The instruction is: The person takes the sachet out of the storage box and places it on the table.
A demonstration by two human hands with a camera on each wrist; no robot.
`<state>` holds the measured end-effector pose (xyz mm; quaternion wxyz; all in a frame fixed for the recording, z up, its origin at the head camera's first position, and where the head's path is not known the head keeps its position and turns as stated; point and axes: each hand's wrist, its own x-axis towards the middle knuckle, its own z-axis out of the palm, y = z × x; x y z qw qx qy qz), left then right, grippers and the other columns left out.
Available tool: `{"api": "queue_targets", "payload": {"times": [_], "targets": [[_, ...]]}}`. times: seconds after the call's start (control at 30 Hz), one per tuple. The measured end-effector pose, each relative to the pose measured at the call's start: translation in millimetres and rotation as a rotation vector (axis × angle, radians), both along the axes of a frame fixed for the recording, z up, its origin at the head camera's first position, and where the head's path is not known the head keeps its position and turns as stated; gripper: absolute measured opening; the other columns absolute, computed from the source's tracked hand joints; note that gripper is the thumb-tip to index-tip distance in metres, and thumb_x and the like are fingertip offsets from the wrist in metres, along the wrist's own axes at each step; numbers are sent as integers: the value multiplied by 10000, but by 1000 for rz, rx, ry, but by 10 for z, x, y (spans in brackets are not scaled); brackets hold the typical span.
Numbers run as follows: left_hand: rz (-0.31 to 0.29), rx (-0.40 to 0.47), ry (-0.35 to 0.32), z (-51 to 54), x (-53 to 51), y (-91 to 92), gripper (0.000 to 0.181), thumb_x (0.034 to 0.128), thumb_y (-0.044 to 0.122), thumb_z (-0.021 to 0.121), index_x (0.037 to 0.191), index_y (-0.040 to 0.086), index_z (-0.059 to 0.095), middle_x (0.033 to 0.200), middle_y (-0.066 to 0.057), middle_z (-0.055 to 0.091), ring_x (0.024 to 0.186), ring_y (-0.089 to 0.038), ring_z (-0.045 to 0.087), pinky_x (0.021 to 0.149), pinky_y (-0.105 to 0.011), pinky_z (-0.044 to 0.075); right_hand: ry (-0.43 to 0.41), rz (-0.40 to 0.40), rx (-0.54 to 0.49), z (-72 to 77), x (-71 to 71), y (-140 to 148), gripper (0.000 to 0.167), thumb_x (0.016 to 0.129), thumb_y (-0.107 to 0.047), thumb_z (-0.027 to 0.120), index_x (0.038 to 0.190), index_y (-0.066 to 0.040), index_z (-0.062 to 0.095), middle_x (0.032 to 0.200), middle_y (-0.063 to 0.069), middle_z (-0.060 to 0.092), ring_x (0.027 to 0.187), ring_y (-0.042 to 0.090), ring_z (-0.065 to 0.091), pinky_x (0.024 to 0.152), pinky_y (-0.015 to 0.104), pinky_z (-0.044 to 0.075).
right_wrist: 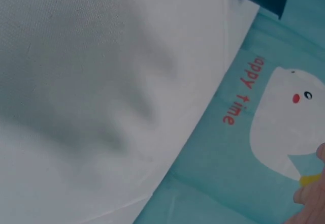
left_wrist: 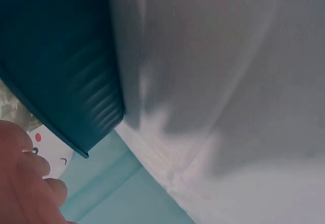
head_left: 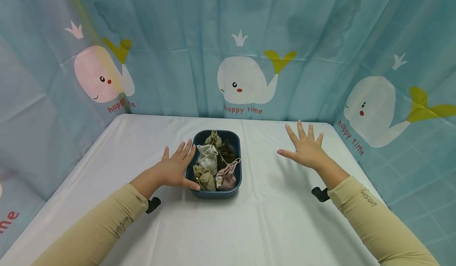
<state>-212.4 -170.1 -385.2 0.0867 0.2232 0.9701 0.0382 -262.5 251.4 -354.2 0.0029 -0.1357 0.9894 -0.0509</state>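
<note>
A dark blue plastic basin (head_left: 218, 194) stands on the white table, holding several small drawstring pouches. In it lie a white pouch (head_left: 207, 158), an olive pouch (head_left: 213, 138) at the far end, a dark brown pouch (head_left: 225, 155), a khaki pouch (head_left: 204, 177) and a pink pouch (head_left: 226, 177) with a small flower. My left hand (head_left: 174, 169) is spread at the basin's left side, its fingers straight; whether it touches the rim I cannot tell. Over the table to the right, my right hand (head_left: 304, 149) hovers with fingers fanned out, holding nothing.
White cloth (head_left: 228, 234) covers the table. Light blue curtains (head_left: 171, 40) with printed whales hang behind it and along both sides. A small black device (head_left: 154, 205) sits at the left wrist, another black device (head_left: 320, 194) at the right.
</note>
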Motion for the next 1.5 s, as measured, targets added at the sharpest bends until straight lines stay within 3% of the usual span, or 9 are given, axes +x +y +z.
{"api": "queue_targets", "payload": {"times": [0.33, 0.57, 0.87, 1.5], "targets": [[-21, 9, -14, -59, 6, 15, 1321, 570, 838, 531, 1465, 17, 12, 1517, -176, -71, 1387, -337, -37, 1014, -653, 13, 4, 4, 5, 16, -6, -39, 980, 762, -794, 341, 1482, -251, -43, 1497, 180, -171, 1283, 480, -238, 904, 739, -99], [-27, 30, -12, -109, 3, 15, 1383, 518, 894, 467, 1460, 1, -11, 1516, -179, -76, 1388, -337, -19, 1012, -654, 5, 7, 5, 8, 27, -14, -59, 984, 756, -800, 339, 1479, -259, -53, 1501, 186, -155, 1284, 467, -250, 909, 734, -105], [-37, 20, -9, -147, -5, 12, 1380, 524, 898, 458, 1458, -3, -12, 1517, -167, -81, 1391, -326, 4, 1013, -653, 4, 4, 9, 14, 37, -25, -98, 991, 752, -805, 338, 1482, -253, -40, 1499, 172, -176, 1290, 450, -255, 915, 735, -88], [-34, 20, -60, -107, 9, 24, 1372, 533, 889, 463, 1457, 0, -27, 1515, -161, -104, 1393, -306, -14, 1048, -606, 36, 30, 40, -2, 106, -54, -188, 989, 757, -793, 362, 1485, -247, -26, 1502, 176, -161, 1297, 425, -261, 926, 724, -91]]}}
